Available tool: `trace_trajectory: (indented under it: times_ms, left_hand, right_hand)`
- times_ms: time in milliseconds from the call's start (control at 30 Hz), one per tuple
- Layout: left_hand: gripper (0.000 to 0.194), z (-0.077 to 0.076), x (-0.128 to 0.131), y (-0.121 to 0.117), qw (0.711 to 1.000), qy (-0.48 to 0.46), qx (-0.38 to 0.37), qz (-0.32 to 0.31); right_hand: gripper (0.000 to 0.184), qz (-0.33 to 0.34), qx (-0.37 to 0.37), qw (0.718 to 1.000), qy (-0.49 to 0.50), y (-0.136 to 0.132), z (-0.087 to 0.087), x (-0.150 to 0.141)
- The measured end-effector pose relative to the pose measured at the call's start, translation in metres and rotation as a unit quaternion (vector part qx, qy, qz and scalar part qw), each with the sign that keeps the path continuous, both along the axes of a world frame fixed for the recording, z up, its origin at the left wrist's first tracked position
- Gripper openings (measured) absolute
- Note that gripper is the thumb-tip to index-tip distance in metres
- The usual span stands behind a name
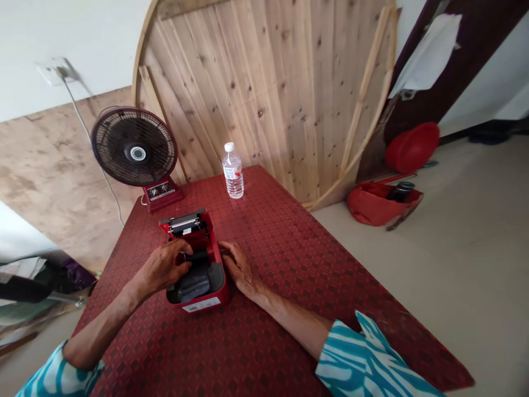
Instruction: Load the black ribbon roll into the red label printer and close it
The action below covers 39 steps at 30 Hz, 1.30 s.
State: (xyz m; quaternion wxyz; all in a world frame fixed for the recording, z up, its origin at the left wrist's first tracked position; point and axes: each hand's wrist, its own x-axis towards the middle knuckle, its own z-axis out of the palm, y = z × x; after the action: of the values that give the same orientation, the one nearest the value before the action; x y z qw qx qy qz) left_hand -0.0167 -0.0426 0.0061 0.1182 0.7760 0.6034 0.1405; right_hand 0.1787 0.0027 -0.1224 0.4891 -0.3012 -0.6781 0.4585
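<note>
A small red-and-black device that looks like a label printer (224, 295) stands on the table with its lid (185, 225) raised, showing a metal rod under it. A dark cylindrical roll (199, 257) lies across its inside, and a grey-black piece (195, 284) sits in front of that. My left hand (167, 264) reaches in from the left, thumb and fingers closed around the left end of the roll. Against the device's right side rests my right hand (239, 270), its fingers extended and holding nothing; some fingertips are hidden.
A red patterned cloth covers the table (289, 264). Behind the device stand a fan (136, 151) and a water bottle (233, 173). A large round wooden board (264, 94) leans on the wall. A red bag (374, 204) and red basin (413, 148) are right of the table.
</note>
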Motion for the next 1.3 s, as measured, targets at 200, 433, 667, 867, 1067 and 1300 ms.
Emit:
trace_trajectory:
  times_ms: [200,433,667,867,1067,1300]
  left_hand:
    - [0.03,0.004,0.009,0.008,0.988,0.144,-0.054,0.021]
    - [0.034,0.001,0.013,0.028,0.97,0.225,-0.09,-0.015]
    - [0.028,0.02,-0.002,-0.01,0.999,-0.01,-0.046,-0.026]
    - [0.025,0.006,-0.002,-0.052,0.995,-0.032,0.059,-0.075]
    - [0.018,-0.006,-0.002,-0.049,0.987,-0.005,0.139,-0.082]
    - [0.011,-0.003,0.018,-0.063,0.965,0.05,0.23,-0.117]
  right_hand:
    - [0.032,-0.001,0.006,1.0,-0.002,0.001,-0.001,-0.001]
    - [0.032,-0.006,0.009,1.0,-0.001,0.001,-0.002,-0.001]
    - [0.03,-0.002,0.007,1.0,0.006,0.0,0.001,0.001]
    - [0.03,0.003,-0.003,1.0,0.006,-0.002,0.002,0.001]
    - [0.03,0.002,-0.002,1.0,0.009,-0.001,-0.004,0.0]
    - [0.03,-0.001,-0.001,1.0,0.007,0.0,0.0,0.0]
